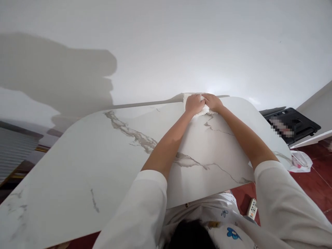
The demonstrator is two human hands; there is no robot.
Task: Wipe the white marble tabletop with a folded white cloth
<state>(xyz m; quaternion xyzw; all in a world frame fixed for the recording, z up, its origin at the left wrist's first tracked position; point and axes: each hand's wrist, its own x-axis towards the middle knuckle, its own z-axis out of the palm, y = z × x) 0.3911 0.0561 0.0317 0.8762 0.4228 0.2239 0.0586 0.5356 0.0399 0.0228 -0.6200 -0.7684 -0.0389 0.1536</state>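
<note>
A crumpled white cloth (205,111) lies at the far edge of a white marble-patterned table (85,152), close against the wall. My left hand (194,104) presses down on it, fingers curled over the fabric. Right beside it, my right hand (213,103) also grips the cloth, with its fingers touching those of my left. Both arms reach straight forward across the tabletop. Part of the cloth is hidden under the hands.
A white wall (166,45) rises behind the table. To the right are a black case (302,121), a white plastic bag (301,162) and a red tiled floor (321,180). A power strip (251,208) lies below the near edge. A ribbed grey object (17,148) stands at left.
</note>
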